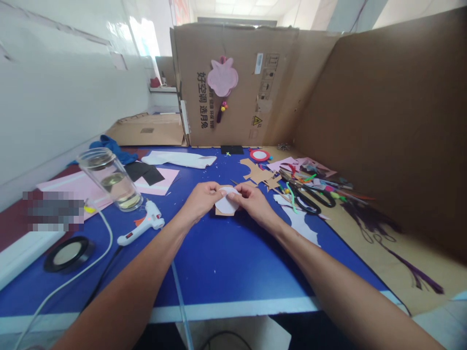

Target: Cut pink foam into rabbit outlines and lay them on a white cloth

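Note:
Between both hands is a white paper disc [226,204], lying against a piece of brown cardboard [221,212] whose lower edge shows beneath it. My left hand [202,200] pinches the disc's left side, thumb on top. From the right, my right hand [254,201] grips the same disc, with its thumb pressed on the face. The fingers behind the disc are hidden. Just beyond the hands lie cut brown cardboard scraps [258,174]. A white hot glue gun [143,224] rests left of my left hand.
Left stand a glass jar of liquid [118,187] and a black tape roll [68,254]. On the right are black-handled scissors [308,197], white scraps [302,226] and purple tassels [412,267]. Cardboard walls [284,97] rise behind the blue table [219,272]; a pink ornament [222,78] hangs there.

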Motion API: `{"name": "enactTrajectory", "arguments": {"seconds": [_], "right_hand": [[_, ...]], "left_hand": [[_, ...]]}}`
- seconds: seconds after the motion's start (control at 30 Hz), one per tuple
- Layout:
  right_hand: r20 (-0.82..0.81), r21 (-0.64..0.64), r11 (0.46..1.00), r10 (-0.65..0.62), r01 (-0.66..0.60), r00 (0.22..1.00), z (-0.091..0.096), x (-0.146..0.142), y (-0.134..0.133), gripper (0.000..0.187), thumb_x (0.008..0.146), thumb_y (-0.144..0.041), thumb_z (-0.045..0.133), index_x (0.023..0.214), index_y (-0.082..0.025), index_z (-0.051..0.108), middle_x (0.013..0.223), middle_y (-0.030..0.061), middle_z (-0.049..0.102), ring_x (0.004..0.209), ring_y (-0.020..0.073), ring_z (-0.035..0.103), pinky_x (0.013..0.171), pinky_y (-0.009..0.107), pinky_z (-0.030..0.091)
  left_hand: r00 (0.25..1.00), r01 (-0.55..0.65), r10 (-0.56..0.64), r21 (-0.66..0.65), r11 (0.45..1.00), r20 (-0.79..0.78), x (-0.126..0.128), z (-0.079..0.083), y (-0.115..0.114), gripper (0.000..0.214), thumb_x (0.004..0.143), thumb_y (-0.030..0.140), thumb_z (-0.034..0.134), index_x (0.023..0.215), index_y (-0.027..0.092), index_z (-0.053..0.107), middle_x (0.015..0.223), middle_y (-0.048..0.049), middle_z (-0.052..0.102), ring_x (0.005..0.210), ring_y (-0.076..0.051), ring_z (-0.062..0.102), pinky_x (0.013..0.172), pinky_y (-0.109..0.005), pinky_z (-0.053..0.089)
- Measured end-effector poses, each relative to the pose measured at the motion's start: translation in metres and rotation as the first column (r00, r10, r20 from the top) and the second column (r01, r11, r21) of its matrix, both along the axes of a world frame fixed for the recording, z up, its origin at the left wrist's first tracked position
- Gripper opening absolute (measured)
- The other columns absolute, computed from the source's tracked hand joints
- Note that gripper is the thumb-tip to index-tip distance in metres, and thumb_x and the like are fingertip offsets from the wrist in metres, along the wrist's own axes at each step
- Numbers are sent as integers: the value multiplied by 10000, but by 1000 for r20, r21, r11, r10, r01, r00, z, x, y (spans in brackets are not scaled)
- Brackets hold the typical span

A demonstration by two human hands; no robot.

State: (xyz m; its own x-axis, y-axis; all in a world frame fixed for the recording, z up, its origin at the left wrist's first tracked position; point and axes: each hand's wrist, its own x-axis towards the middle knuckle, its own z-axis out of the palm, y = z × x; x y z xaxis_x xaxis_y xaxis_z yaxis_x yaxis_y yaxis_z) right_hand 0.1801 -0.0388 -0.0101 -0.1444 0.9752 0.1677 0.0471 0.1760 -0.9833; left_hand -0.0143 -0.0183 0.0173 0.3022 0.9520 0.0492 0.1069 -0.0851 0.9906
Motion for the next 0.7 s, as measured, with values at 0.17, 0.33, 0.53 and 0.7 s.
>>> {"name": "enactTrajectory", "arguments": {"seconds": [0.17, 0.33, 0.53, 0.7], "right_hand": [[-4, 32, 999, -40, 40, 999, -3, 0, 2, 421, 812, -630, 791, 828, -233, 652, 717, -16, 605, 635, 151, 515, 590, 282, 416], [5, 47, 998, -36, 36, 999, -2, 1, 2, 415, 836, -635, 770, 833, -234, 666, 725, -6, 617, 644, 159, 522, 597, 289, 422], [16, 46, 999, -23, 22, 1000, -2, 1, 1, 417, 820, -628, 794, 809, -232, 666, 724, -7, 615, 655, 159, 516, 595, 283, 412], [-4, 23, 1000, -3, 3, 1000, -1, 1, 0, 442, 822, -647, 793, 822, -225, 660, 725, -11, 604, 644, 150, 500, 599, 282, 395]], "left_hand": [[999, 28, -27, 29, 999, -36, 0, -3, 0, 335, 761, 451, 790, 699, 197, 581, 623, 35, 559, 558, -106, 467, 543, -217, 317], [998, 48, -47, 20, 999, -36, 1, -4, -1, 358, 785, 490, 780, 717, 196, 588, 642, 26, 568, 577, -115, 475, 557, -224, 326], [997, 27, -20, 84, 996, -76, 0, -4, 2, 332, 798, 493, 767, 738, 183, 666, 691, 7, 606, 636, -140, 513, 593, -238, 361], [997, 31, -25, 75, 997, -69, 0, -1, 1, 339, 802, 494, 767, 728, 181, 661, 688, 9, 608, 631, -136, 516, 595, -241, 367]]}}
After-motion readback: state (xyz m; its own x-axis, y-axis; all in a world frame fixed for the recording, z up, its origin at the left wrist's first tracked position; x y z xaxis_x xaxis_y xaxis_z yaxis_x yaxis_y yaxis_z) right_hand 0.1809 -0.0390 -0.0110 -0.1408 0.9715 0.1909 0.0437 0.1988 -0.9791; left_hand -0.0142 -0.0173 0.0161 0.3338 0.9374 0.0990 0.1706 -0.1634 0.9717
